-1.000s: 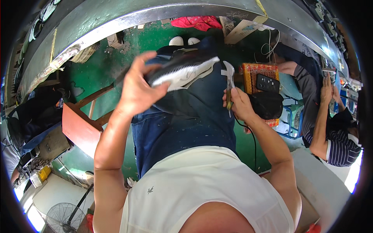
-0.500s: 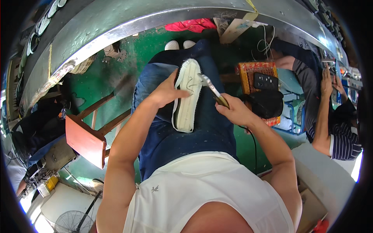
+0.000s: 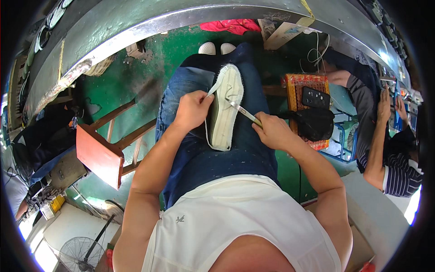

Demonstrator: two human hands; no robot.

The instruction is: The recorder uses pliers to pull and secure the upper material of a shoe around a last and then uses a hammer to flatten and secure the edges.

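A cream-white shoe (image 3: 224,120) lies across my thighs, its underside facing up and its toe pointing away from me. Along its left edge a narrow white strip (image 3: 218,86) stands off the side. My left hand (image 3: 194,109) is closed, pinching that strip near the shoe's middle. From the right, my right hand (image 3: 275,130) grips a slim metal hand tool (image 3: 244,112) with a yellow-green handle. The tool's tip meets or nearly meets the middle of the underside, beside a small dark curved mark; its exact kind is unclear.
A metal-edged bench (image 3: 190,16) curves across the far side. At left stands a reddish wooden stool (image 3: 99,152); at right, a woven seat (image 3: 294,86) carries a black phone-like device (image 3: 316,97) and black pouch (image 3: 312,122). A co-worker's arm (image 3: 375,145) is farther right. A fan (image 3: 81,254) stands lower left.
My left hand has gone from reaching over the underside with fingers spread to pinching the strip at the left edge. The tool has turned, and its tip has moved lower on the shoe.
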